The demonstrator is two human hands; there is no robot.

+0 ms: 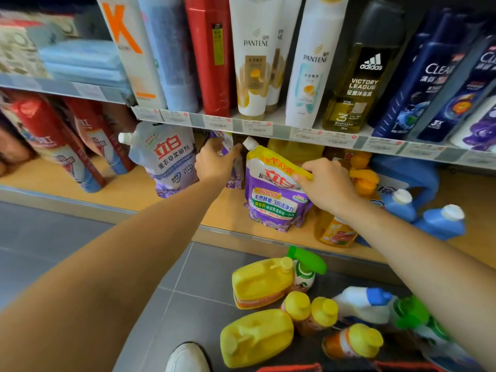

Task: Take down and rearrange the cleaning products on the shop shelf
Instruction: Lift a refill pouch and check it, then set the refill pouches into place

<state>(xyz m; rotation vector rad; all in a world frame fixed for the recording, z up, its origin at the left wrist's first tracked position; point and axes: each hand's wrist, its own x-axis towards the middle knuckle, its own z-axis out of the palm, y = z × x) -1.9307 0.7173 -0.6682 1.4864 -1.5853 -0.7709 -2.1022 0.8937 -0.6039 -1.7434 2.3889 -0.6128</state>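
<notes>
Has the pale refill pouch leaning on the lower shelf, spout toward ten o'clock. Just at three o'clock of it, curls the left hand round a purple pouch tucked under the upper shelf's edge, fingers clamped on its top, probably to draw it forward. Pinches the yellow-topped pouch by its upper corner with the right hand — thumb and fingers closed on the film, seemingly to hold it upright. Has blue jugs at four o'clock of that hand, same shelf. Stands yellow jugs on the floor at six o'clock — taken down, by the look, to free room.
</notes>
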